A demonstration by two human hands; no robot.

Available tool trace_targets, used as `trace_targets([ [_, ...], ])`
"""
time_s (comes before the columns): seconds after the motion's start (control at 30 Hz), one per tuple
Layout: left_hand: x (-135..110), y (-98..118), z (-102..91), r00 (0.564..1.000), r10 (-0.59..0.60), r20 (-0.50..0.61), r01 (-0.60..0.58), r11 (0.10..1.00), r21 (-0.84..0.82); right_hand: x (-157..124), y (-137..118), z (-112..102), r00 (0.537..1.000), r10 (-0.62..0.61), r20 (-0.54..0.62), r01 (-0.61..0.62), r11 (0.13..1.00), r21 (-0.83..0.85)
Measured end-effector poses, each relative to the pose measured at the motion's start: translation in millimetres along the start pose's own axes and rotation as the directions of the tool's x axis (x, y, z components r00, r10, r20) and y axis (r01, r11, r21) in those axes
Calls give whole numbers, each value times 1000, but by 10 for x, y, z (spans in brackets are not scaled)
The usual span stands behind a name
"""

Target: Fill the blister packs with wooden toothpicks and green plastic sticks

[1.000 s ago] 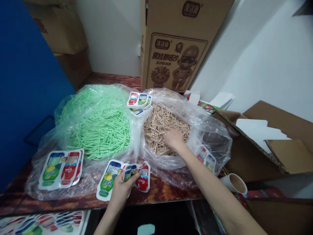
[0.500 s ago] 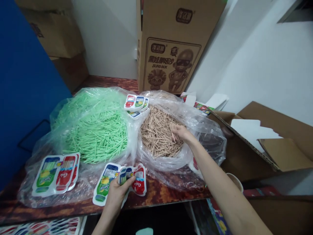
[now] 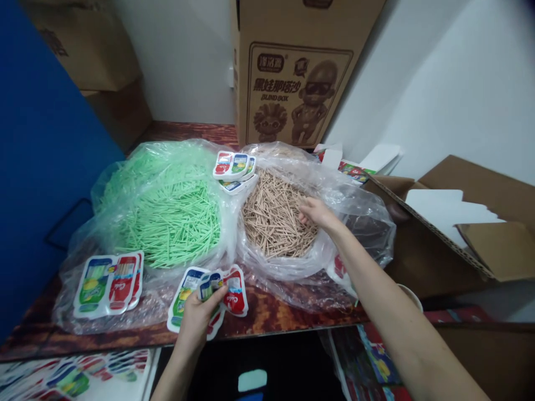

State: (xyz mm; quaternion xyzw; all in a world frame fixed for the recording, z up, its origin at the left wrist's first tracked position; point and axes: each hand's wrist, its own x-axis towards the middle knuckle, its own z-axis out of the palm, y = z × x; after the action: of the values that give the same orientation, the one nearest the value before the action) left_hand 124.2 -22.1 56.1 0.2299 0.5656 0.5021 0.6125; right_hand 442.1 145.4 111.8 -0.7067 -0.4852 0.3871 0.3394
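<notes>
My left hand (image 3: pixel 198 316) grips a small printed packet (image 3: pixel 208 285) at the table's front edge, over a larger bottle-shaped packet (image 3: pixel 186 293) with green and red drink pictures. My right hand (image 3: pixel 314 211) reaches into a clear bag of tan wooden sticks (image 3: pixel 276 220), its fingers curled down on the pile at the right side. What the fingers hold is hidden. A clear bag of green sticks (image 3: pixel 171 214) lies left of the tan pile.
A stack of small packets (image 3: pixel 233 167) rests between the two bags. More bottle-shaped packets (image 3: pixel 109 283) lie at the front left. A tall cardboard box (image 3: pixel 292 72) stands behind, an open flat box (image 3: pixel 455 223) at the right, a paper cup (image 3: pixel 412 295) under my right arm.
My right hand has moved from the middle of the tan sticks to the right side of the pile and lifted slightly. My left hand keeps its grip on the small packet.
</notes>
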Motion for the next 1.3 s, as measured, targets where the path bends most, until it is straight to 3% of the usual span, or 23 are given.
trace_targets([
  [0.13,63,46,-131,999,-12,-46,9,998,-64,6,17,48,997,-60,-52,61,998,21],
  [0.23,94,50,-213,997,-39,-60,32,991,-126,-27,34,53,986,-127,-104,120,990,-70],
  [0.3,98,53,-242,997,-43,-67,33,988,-149,-124,16,66,965,-205,-165,189,976,-107],
  [0.37,94,56,-254,996,-44,-77,31,987,-161,-319,-16,137,945,-266,-190,269,963,-12],
  [0.47,96,56,-257,995,-44,-92,27,984,-178,-780,-19,427,958,-284,-42,282,904,321],
  [0.53,104,55,-254,994,-49,-97,31,983,-182,-1117,49,723,953,-258,159,152,861,484],
  [0.6,111,58,-248,994,-47,-97,29,983,-183,-1396,170,1031,944,-196,266,19,836,549],
  [0.67,111,64,-240,995,-43,-94,25,983,-183,-1579,311,1284,947,-174,269,-11,820,572],
  [0.77,100,58,-239,995,-42,-94,24,983,-181,-1705,495,1491,958,-221,184,76,811,580],
  [1.03,92,-50,-278,995,-36,-93,22,990,-139,-1828,643,1524,934,-318,163,239,896,374],
  [1.3,109,-30,-279,994,-26,-107,12,991,-135,-1824,649,1599,942,-295,162,223,908,355],
])
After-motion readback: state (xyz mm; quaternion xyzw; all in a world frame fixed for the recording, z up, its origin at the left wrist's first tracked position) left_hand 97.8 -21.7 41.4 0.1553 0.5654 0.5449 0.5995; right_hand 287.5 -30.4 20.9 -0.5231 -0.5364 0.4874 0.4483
